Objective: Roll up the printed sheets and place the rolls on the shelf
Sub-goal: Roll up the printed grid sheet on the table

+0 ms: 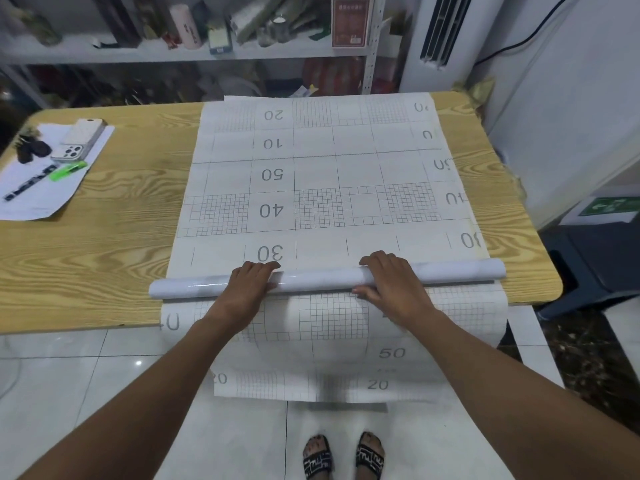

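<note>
A large white printed sheet [318, 174] with grid squares and numbers lies flat across the wooden table [114, 244]. A white roll [318, 280] lies crosswise on it near the table's front edge. My left hand [251, 282] grips the roll left of centre, fingers curled over its top. My right hand [389, 277] grips it right of centre, thumb on the near side. More gridded sheet [329, 344] hangs off the front edge toward the floor. The shelf [180, 53] stands behind the table, crowded with items.
On the table's left lie white papers [45, 181], two phones [78, 142], a green marker [67, 170] and dark keys [31, 147]. A white air conditioner [440, 36] stands at back right. A dark stool [595, 268] sits right of the table. Tiled floor below.
</note>
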A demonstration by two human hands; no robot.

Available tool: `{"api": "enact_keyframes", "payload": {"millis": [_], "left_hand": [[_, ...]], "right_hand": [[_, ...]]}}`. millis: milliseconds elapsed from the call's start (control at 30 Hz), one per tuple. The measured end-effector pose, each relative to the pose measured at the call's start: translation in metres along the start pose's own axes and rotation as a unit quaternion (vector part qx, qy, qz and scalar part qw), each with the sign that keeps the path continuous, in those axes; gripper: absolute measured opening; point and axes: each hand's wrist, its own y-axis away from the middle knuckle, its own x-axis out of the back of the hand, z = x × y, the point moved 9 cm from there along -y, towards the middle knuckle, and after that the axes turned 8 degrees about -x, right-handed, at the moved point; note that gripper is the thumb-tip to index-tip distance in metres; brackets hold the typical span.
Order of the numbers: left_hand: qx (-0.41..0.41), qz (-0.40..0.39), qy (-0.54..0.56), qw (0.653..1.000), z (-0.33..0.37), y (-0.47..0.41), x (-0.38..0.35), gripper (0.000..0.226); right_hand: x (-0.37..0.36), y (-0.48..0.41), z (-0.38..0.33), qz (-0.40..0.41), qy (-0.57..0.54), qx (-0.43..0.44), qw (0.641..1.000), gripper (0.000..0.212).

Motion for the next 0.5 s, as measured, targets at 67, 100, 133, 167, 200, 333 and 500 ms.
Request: {"api": "enact_keyframes", "payload": {"millis": [67,100,133,167,200,333,500], "left_hand": [[0.001,0.011,0.008,1.000,-0.005,0.000,-0.003,0.042],[0.000,0.017,0.008,1.000,-0.008,0.001,-0.004,0.043],[-0.002,0.017,0.005,1.000,-0.010,0.001,-0.005,0.044],[-0.007,0.014,0.001,1.000,-0.010,0.002,-0.006,0.043],[-0.018,0.016,-0.004,1.000,-0.009,0.001,-0.005,0.037],[-0.041,0.037,-0.019,0.998,0.003,0.000,0.004,0.040],[-0.017,0.023,-0.042,0.999,0.003,-0.002,0.005,0.035]], "right_hand": [[0.000,0.000,0.000,-0.001,-0.001,-0.001,1.000,0.046],[-0.001,-0.001,0.000,-0.003,0.005,-0.003,1.000,0.046],[-0.001,-0.001,0.000,-0.005,0.013,-0.005,1.000,0.045],[-0.001,-0.002,-0.001,-0.007,0.020,-0.006,1.000,0.045],[-0.001,-0.002,-0.001,-0.010,0.025,-0.007,1.000,0.045],[0.000,-0.005,-0.001,-0.020,0.034,-0.010,0.999,0.044],[0.001,-0.009,0.000,-0.024,0.046,-0.018,0.998,0.042]]}}
